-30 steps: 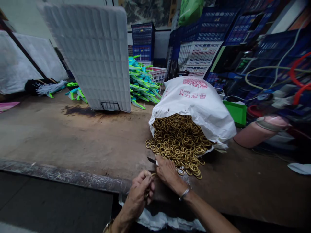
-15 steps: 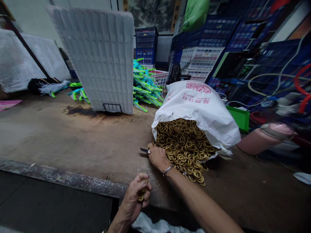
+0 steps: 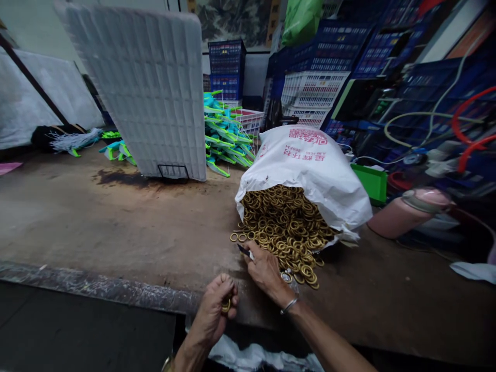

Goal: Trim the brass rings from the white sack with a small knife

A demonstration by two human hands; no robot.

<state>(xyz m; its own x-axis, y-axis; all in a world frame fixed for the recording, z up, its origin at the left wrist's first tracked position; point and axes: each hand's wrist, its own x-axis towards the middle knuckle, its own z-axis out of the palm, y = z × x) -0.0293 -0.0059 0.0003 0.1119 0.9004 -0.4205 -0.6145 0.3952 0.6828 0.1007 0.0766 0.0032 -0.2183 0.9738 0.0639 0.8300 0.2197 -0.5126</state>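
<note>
My left hand (image 3: 214, 307) is near the table's front edge, its fingers closed around a few brass-coloured rings (image 3: 226, 306) that show partly between them. My right hand (image 3: 267, 271) is at the near left side of a heap of brass-coloured rings (image 3: 289, 219). A small dark knife blade (image 3: 243, 250) juts out to the left from its fingers; the grip itself is largely covered. The heap spills from the mouth of a white woven sack (image 3: 310, 165) lying on its side. A few loose rings (image 3: 233, 237) lie just beyond the blade.
A tall pale ribbed panel (image 3: 155, 93) stands on the wooden table (image 3: 116, 222). Behind it are turquoise and lime-green pieces (image 3: 228, 134). To the sack's right are a green tray (image 3: 370, 183) and a pink bottle (image 3: 406, 214). Stacked crates (image 3: 318, 88) line the back.
My right hand has drawn back from the heap's edge toward me, with the knife, uncovering loose rings there. My left fingers have closed more tightly on their rings. The view has shifted slightly.
</note>
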